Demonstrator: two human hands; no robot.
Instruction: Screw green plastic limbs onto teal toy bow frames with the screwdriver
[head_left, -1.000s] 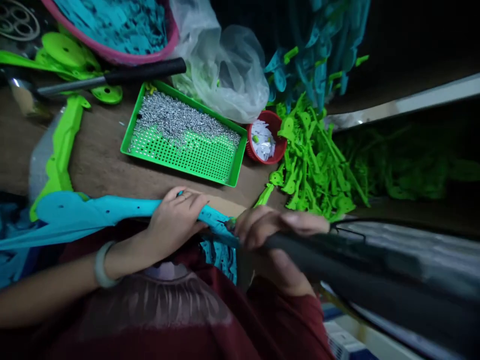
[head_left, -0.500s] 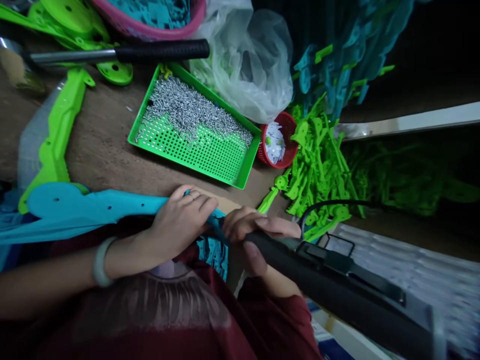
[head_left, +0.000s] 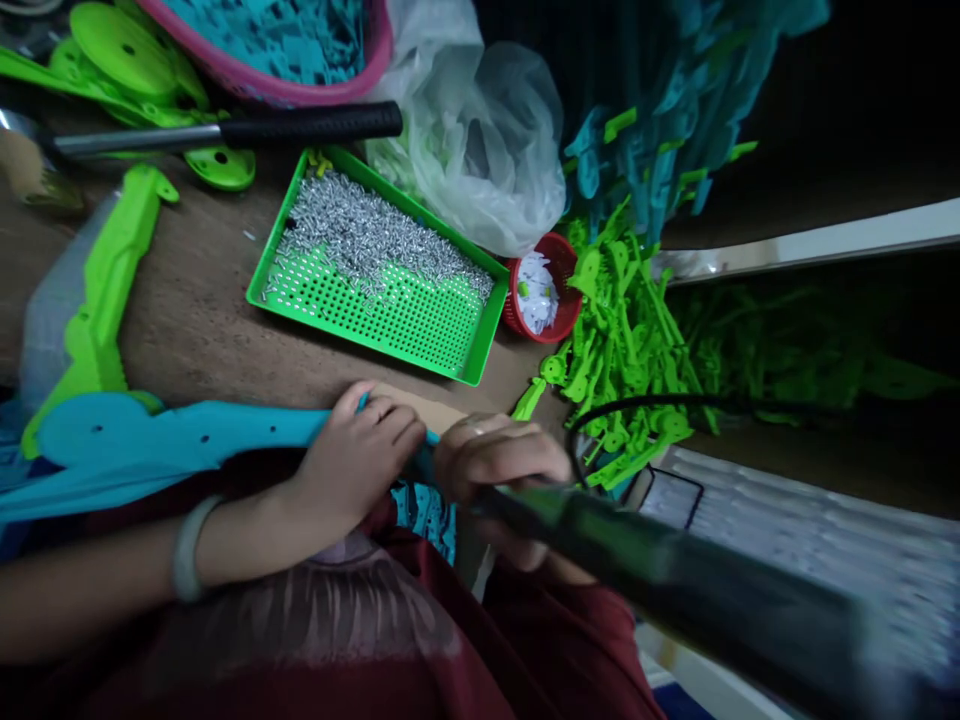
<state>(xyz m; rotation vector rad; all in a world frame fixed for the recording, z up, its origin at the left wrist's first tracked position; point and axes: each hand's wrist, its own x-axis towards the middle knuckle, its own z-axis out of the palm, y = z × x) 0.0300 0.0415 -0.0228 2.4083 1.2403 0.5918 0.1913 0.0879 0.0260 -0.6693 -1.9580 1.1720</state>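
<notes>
My left hand, with a pale bangle at the wrist, is wrapped round the right part of a long blue plastic piece. That piece stretches left to a rounded end with small holes. Right beside it, my right hand grips the near end of a long dark tool, which is blurred and runs to the lower right. The tool's tip meets the blue piece between my hands, but the contact point is hidden by my fingers.
A green tray of small metal rivets lies beyond my hands. Around it are a red basket, green parts, a plastic bag, a pink basket and a black-handled hammer. A black cable loops near the tool.
The dark tool has turned about its length and blurred, and my right hand's fingers have shifted round it. The view has moved slightly, so the tray and baskets appear a little lower and further left.
</notes>
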